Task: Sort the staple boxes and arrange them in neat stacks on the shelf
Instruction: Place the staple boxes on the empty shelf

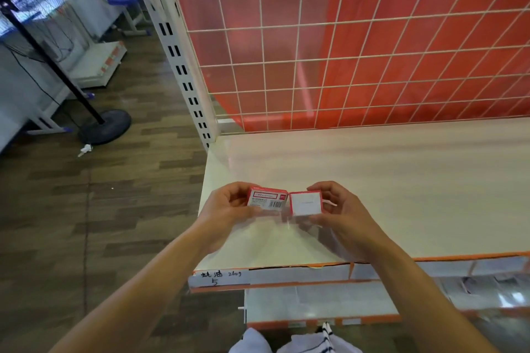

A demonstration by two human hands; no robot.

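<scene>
Red box (268,198), long axis sideways, barcode towards me, pinched in my left fingers (235,190); right fingers (327,189) pinch second box (305,203) over pale shelf (387,180); wood floor (114,195).

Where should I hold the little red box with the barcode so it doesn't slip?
Pinch the barcode box across its long top and bottom edges, coming in from its left end, as the left hand does now. Those edges are straight and parallel, so fingers and thumb sit flat. The right end is crowded by the white-faced box in the right hand.
</scene>
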